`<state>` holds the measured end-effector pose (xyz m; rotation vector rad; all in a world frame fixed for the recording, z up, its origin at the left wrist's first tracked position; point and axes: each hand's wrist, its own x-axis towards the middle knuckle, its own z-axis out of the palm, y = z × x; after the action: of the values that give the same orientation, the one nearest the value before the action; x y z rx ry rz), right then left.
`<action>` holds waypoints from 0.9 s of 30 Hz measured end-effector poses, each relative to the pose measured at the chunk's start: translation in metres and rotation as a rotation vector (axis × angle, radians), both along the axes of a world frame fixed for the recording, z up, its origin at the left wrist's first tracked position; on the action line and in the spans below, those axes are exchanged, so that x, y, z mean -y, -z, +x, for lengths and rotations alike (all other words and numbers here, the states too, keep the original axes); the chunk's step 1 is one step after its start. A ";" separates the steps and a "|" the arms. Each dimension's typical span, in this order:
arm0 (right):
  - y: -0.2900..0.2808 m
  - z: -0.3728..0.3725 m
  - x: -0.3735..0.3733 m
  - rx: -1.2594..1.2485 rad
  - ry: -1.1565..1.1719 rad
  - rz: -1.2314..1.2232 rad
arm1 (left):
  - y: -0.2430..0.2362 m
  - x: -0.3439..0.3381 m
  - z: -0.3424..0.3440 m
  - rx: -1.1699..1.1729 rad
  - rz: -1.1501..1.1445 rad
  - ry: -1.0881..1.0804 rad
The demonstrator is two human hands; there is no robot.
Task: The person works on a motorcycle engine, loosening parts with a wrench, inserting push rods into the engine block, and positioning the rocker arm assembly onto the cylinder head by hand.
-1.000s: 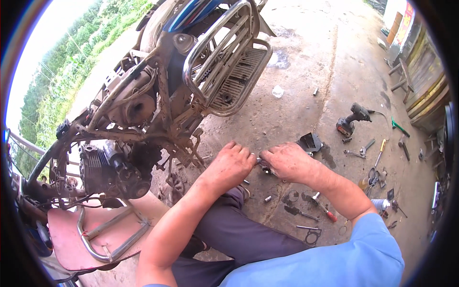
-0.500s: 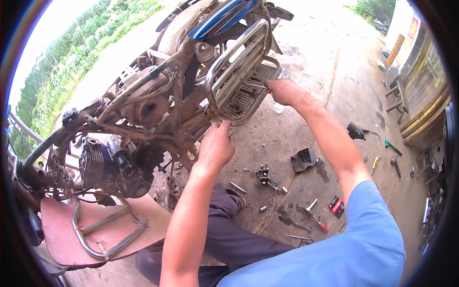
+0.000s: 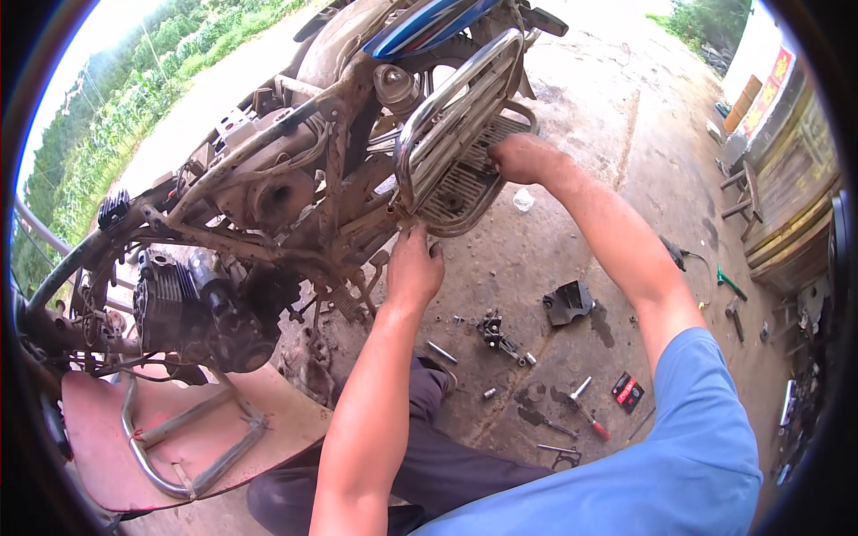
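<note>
My right hand (image 3: 522,161), fingers curled, is at the inner part of the ribbed chrome rack (image 3: 458,67) on the motorcycle's frame (image 3: 335,179); what it grips is hidden. My left hand (image 3: 414,266) reaches up to the lower corner of the rack where it meets the frame, fingertips bent onto something small that I cannot make out. The rack stands out from the bike beside a small round lamp (image 3: 393,82), below the blue-striped panel (image 3: 424,25). The dark finned engine (image 3: 161,304) hangs to the left of my left hand.
Loose metal parts (image 3: 492,330), a black bracket (image 3: 566,303), sockets, wrenches and a red-handled tool (image 3: 597,427) lie on the concrete floor. A drill, partly behind my arm, lies further right. A pink board (image 3: 98,429) with tubing is at lower left. A wooden stool (image 3: 742,201) stands right.
Both hands have moved up from near the floor parts to the rack. Since half a second ago the right hand has shifted slightly left, and the view has shifted a little.
</note>
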<state>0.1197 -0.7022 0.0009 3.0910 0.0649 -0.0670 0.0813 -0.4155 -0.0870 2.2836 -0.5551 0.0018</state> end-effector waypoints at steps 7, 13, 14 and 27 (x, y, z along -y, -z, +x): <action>0.002 -0.012 -0.004 -0.040 -0.167 -0.029 | 0.008 0.017 0.023 0.048 -0.105 -0.109; 0.024 -0.036 -0.029 0.030 -0.008 0.079 | 0.009 0.031 0.017 0.233 0.109 -0.025; 0.028 -0.037 -0.031 0.072 -0.028 0.140 | 0.019 0.026 0.027 0.304 0.141 -0.014; 0.269 -0.291 -0.051 0.262 0.953 1.583 | 0.011 0.018 0.044 0.568 0.356 0.253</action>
<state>-0.1711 -0.6510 -0.2685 3.8867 -2.4072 0.6505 0.1249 -0.4332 -0.0982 2.5355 -1.2176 0.4729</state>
